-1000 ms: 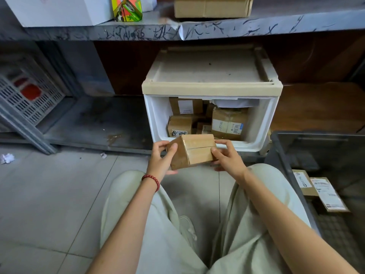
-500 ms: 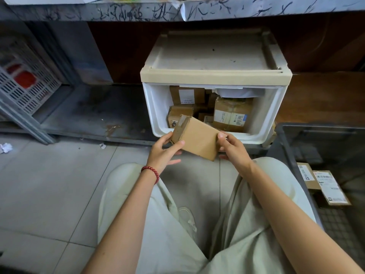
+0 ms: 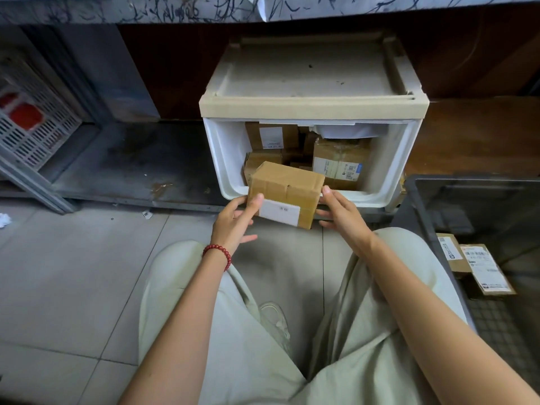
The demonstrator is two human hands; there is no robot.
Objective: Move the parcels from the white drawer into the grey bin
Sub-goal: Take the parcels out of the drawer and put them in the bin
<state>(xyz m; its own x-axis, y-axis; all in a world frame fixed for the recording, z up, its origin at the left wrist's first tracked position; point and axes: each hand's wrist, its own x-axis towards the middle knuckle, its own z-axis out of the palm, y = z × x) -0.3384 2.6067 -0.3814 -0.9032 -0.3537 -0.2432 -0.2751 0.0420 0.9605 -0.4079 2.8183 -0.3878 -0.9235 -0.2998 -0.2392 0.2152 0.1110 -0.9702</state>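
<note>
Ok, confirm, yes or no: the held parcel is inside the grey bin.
No, left hand and right hand hold the parcel before the white drawer, outside the grey bin.

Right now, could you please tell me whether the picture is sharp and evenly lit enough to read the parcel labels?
Head view: the white label on the held brown cardboard parcel is soft, its print unreadable; the white plastic drawer is brightly lit, the dark grey plastic bin shadowed; wide-angle distortion bows straight edges.

brown parcel [image 3: 285, 187] with white label, white drawer [image 3: 226, 159], grey bin [image 3: 409, 200], red bead bracelet [image 3: 219, 254]
</note>
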